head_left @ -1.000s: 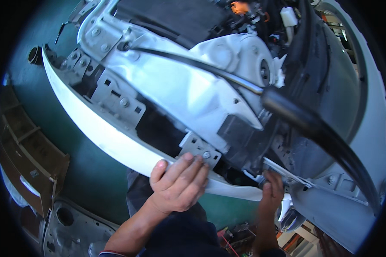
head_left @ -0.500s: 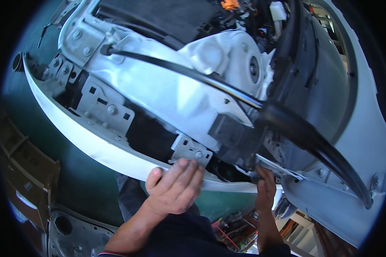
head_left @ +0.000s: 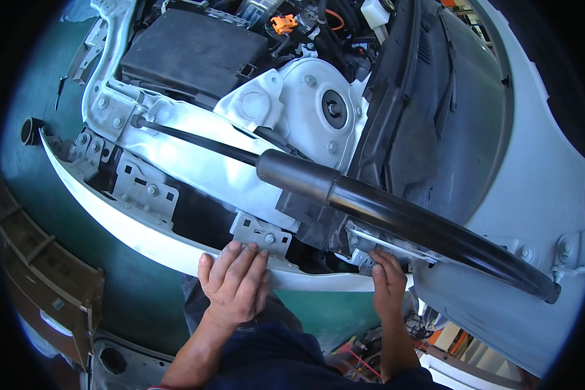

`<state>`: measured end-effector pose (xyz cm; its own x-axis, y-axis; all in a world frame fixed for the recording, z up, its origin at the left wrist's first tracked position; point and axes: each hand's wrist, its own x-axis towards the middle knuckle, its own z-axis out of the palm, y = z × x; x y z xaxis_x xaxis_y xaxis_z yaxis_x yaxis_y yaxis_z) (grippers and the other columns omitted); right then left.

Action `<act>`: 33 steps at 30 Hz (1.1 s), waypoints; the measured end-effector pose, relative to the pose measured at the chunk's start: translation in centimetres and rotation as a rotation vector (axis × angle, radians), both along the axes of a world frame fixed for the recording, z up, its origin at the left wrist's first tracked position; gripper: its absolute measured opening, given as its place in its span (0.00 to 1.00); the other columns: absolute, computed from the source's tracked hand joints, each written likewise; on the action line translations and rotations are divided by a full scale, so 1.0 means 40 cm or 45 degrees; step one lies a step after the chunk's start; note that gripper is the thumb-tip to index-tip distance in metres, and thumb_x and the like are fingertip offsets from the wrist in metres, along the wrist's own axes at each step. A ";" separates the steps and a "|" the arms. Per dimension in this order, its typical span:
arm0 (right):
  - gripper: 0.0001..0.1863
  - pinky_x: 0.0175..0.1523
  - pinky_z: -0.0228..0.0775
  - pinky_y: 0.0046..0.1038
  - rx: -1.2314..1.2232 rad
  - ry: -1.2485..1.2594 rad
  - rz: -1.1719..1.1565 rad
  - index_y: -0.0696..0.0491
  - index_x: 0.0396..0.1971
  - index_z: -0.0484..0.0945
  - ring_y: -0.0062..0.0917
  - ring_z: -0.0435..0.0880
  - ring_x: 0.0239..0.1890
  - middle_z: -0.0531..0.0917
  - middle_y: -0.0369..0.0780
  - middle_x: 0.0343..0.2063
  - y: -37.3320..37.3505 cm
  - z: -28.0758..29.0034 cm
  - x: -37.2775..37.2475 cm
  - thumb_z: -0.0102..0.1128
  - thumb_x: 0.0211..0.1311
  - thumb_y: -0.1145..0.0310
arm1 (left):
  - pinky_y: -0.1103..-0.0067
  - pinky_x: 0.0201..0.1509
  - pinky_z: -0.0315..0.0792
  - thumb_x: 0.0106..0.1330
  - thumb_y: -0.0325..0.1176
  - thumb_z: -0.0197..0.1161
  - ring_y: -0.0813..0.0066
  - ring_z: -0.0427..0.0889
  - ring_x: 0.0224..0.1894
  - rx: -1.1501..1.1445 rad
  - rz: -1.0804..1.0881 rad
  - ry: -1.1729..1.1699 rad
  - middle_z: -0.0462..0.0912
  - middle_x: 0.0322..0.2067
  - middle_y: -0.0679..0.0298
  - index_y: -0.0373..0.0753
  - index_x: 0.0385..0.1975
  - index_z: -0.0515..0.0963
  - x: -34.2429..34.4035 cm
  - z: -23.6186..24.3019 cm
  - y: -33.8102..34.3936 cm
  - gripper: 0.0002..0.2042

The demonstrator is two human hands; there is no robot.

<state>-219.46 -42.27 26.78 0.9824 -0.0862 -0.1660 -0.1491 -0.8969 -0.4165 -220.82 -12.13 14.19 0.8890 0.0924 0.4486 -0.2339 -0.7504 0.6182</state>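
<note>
Shifting leftward in view since half a second ago, the engine bay (head_left: 195, 172) now lies under more of the gas strut's (head_left: 409, 227) thick tube; both hands stay by the fender, so contact seems little altered. One white front fender (head_left: 130, 235) runs along the bay's near edge. The left hand (head_left: 231, 286) lies over its top, fingers together; the right hand (head_left: 389, 286) curls at its rear corner, grip untellable. Counted: one strut, three brackets (head_left: 257, 231), one orange connector (head_left: 284, 25).
</note>
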 end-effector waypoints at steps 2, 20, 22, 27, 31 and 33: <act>0.17 0.65 0.73 0.34 0.049 0.007 -0.041 0.62 0.54 0.86 0.38 0.86 0.57 0.88 0.50 0.53 0.000 -0.003 0.000 0.56 0.73 0.71 | 0.57 0.81 0.48 0.65 0.35 0.65 0.61 0.80 0.64 -0.006 0.004 -0.017 0.87 0.53 0.62 0.43 0.54 0.85 0.001 -0.003 -0.002 0.17; 0.17 0.65 0.74 0.35 0.040 -0.182 0.125 0.63 0.58 0.82 0.39 0.87 0.57 0.88 0.51 0.54 -0.015 -0.025 -0.015 0.56 0.74 0.75 | 0.64 0.66 0.78 0.63 0.29 0.63 0.55 0.85 0.60 -0.285 -0.735 0.027 0.84 0.59 0.48 0.33 0.55 0.81 0.059 0.152 -0.162 0.20; 0.17 0.64 0.75 0.35 0.035 -0.204 0.127 0.63 0.57 0.82 0.40 0.88 0.56 0.88 0.51 0.53 -0.019 -0.029 -0.017 0.56 0.73 0.76 | 0.65 0.63 0.79 0.65 0.31 0.61 0.56 0.86 0.57 -0.219 -0.703 0.051 0.85 0.55 0.50 0.33 0.54 0.81 0.091 0.166 -0.242 0.18; 0.17 0.61 0.78 0.39 0.026 -0.280 0.220 0.61 0.58 0.83 0.46 0.88 0.54 0.87 0.53 0.53 -0.034 -0.036 -0.020 0.60 0.73 0.73 | 0.64 0.48 0.83 0.68 0.35 0.59 0.58 0.89 0.44 -0.074 -0.792 0.371 0.84 0.41 0.57 0.35 0.43 0.81 0.130 0.168 -0.344 0.11; 0.16 0.58 0.79 0.39 0.045 -0.312 0.259 0.61 0.56 0.83 0.47 0.89 0.53 0.88 0.51 0.51 -0.031 -0.032 -0.017 0.60 0.73 0.73 | 0.62 0.38 0.84 0.69 0.36 0.60 0.57 0.89 0.38 -0.088 -0.771 0.444 0.83 0.37 0.58 0.38 0.37 0.79 0.130 0.168 -0.356 0.08; 0.15 0.57 0.80 0.40 0.042 -0.344 0.282 0.61 0.54 0.83 0.48 0.88 0.52 0.88 0.51 0.51 -0.027 -0.028 -0.014 0.60 0.73 0.72 | 0.61 0.36 0.83 0.69 0.36 0.61 0.55 0.89 0.37 -0.078 -0.758 0.435 0.83 0.37 0.57 0.39 0.36 0.79 0.135 0.171 -0.351 0.08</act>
<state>-220.02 -43.33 25.65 0.9855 0.1347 0.1032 0.1668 -0.8807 -0.4434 -215.41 -26.18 21.04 0.8868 -0.4393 0.1435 -0.3798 -0.5160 0.7678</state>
